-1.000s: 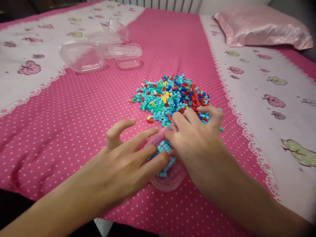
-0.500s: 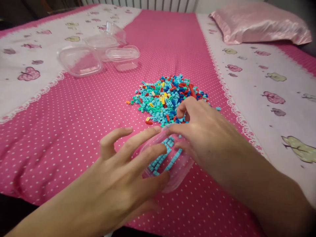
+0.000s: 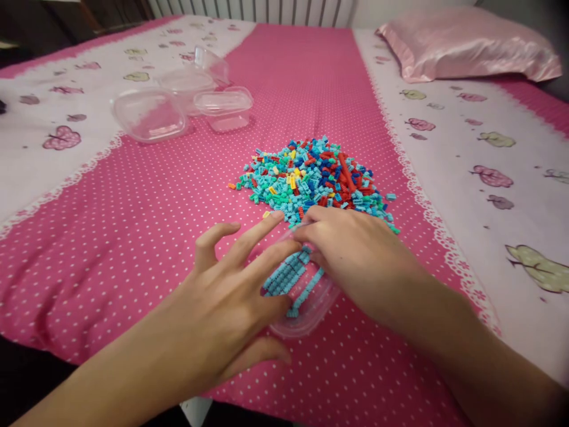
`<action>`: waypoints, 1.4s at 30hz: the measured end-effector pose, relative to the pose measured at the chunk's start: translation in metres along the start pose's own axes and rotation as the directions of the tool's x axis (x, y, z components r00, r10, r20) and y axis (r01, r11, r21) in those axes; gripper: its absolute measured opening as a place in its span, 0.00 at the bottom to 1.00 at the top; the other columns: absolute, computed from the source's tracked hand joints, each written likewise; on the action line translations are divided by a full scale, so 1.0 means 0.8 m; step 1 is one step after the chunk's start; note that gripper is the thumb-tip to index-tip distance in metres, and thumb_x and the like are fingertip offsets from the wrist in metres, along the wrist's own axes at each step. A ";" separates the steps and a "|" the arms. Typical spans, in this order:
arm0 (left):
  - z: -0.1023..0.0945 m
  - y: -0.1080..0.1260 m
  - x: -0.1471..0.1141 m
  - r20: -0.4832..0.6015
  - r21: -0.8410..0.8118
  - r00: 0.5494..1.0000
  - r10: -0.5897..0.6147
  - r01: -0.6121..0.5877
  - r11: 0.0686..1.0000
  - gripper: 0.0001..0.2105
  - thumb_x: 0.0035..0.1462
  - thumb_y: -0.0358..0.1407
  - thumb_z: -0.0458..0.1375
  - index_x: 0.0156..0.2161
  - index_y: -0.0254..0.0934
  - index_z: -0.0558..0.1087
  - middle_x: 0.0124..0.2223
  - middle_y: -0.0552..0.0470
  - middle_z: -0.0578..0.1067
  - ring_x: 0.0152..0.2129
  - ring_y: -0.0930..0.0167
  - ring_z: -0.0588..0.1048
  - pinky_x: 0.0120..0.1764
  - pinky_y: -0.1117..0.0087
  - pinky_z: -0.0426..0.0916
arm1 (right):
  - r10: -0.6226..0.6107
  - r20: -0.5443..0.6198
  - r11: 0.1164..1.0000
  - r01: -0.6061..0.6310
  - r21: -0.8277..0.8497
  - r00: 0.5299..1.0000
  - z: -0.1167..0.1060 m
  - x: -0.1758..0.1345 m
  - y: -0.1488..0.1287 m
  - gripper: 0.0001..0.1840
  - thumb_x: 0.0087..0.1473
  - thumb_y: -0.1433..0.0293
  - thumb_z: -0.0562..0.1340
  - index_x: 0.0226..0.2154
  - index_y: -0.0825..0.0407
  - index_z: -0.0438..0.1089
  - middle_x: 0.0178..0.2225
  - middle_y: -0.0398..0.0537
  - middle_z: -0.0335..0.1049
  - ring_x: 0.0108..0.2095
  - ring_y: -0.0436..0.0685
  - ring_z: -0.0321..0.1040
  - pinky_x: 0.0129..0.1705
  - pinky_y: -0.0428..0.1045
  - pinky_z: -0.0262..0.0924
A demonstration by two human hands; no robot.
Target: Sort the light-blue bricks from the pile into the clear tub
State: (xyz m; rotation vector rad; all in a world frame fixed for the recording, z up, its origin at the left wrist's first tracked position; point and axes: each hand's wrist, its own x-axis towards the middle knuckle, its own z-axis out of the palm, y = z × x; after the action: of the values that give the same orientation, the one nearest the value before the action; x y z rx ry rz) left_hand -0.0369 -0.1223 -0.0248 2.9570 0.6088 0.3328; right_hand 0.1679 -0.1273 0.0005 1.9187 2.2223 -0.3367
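Your left hand (image 3: pixel 231 290), left of the lower centre of the frame, has its fingers spread wide and slightly bent over the left side of a clear, shallow plastic container (image 3: pixel 304 327); you show nothing gripped in it. Your right hand (image 3: pixel 364 246), right of centre, has its fingers curled down at the container's far edge, and their tips are hidden, so whether you have hold of anything there cannot be told.

Inside the container, between your hands at lower centre, small light-blue plastic building bricks (image 3: pixel 287 274) lie in neat slanting rows, with one row apart to the right. Just beyond your fingers, mid-frame, is a loose heap of small blue, green, red and yellow plastic bricks (image 3: pixel 302 178). Clear plastic tubs (image 3: pixel 153 115) stand at upper left on your pink polka-dot bedspread (image 3: pixel 311 71); a shiny pink satin pillow (image 3: pixel 466 47) fills the upper right.
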 end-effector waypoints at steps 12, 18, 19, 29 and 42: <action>-0.002 -0.003 0.000 -0.002 -0.014 1.000 0.004 -0.004 1.000 0.16 0.65 0.53 0.61 0.46 0.45 0.79 0.72 0.48 0.64 0.74 0.55 0.51 0.69 0.50 0.36 | -0.044 -0.090 0.998 0.039 -0.058 0.995 0.002 -0.001 -0.004 0.14 0.63 0.78 0.62 0.43 0.48 0.81 0.45 0.51 0.79 0.47 0.64 0.72 0.41 0.55 0.56; -0.002 -0.009 -0.005 -0.040 -0.026 0.997 0.064 -0.065 0.998 0.14 0.69 0.45 0.57 0.55 0.45 0.75 0.72 0.47 0.63 0.72 0.55 0.55 0.69 0.50 0.39 | -0.134 -0.256 0.985 0.158 0.075 0.957 0.015 -0.016 0.018 0.09 0.61 0.76 0.64 0.39 0.51 0.81 0.49 0.54 0.78 0.51 0.66 0.73 0.51 0.59 0.65; -0.002 -0.010 -0.007 -0.057 -0.054 0.996 0.070 -0.073 0.996 0.15 0.69 0.44 0.57 0.56 0.45 0.73 0.71 0.47 0.63 0.72 0.56 0.56 0.69 0.50 0.41 | -0.193 -0.365 0.969 0.236 0.076 0.911 0.019 -0.021 0.023 0.10 0.63 0.75 0.62 0.40 0.53 0.81 0.52 0.56 0.77 0.54 0.68 0.71 0.54 0.61 0.65; 0.005 -0.017 -0.010 -0.080 -0.164 0.994 0.075 -0.088 0.983 0.16 0.70 0.39 0.56 0.59 0.36 0.71 0.65 0.39 0.67 0.68 0.59 0.63 0.67 0.53 0.66 | -0.401 -0.504 0.916 0.347 -0.202 0.765 0.040 -0.024 0.038 0.17 0.58 0.81 0.59 0.34 0.56 0.84 0.56 0.67 0.76 0.58 0.80 0.71 0.52 0.69 0.72; 0.006 -0.018 -0.008 -0.115 -0.158 0.990 0.087 -0.105 0.982 0.15 0.70 0.40 0.56 0.57 0.36 0.73 0.63 0.39 0.70 0.63 0.58 0.68 0.64 0.52 0.69 | -0.352 -0.508 0.935 0.321 -0.152 0.786 0.042 -0.025 0.031 0.20 0.56 0.84 0.56 0.33 0.56 0.83 0.55 0.66 0.77 0.59 0.79 0.70 0.55 0.70 0.70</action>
State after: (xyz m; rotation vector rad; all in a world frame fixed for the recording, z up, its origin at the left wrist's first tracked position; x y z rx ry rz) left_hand -0.0470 -0.1119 -0.0328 2.8299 0.4279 0.5280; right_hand 0.1949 -0.1524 -0.0275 1.7216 2.8979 0.2553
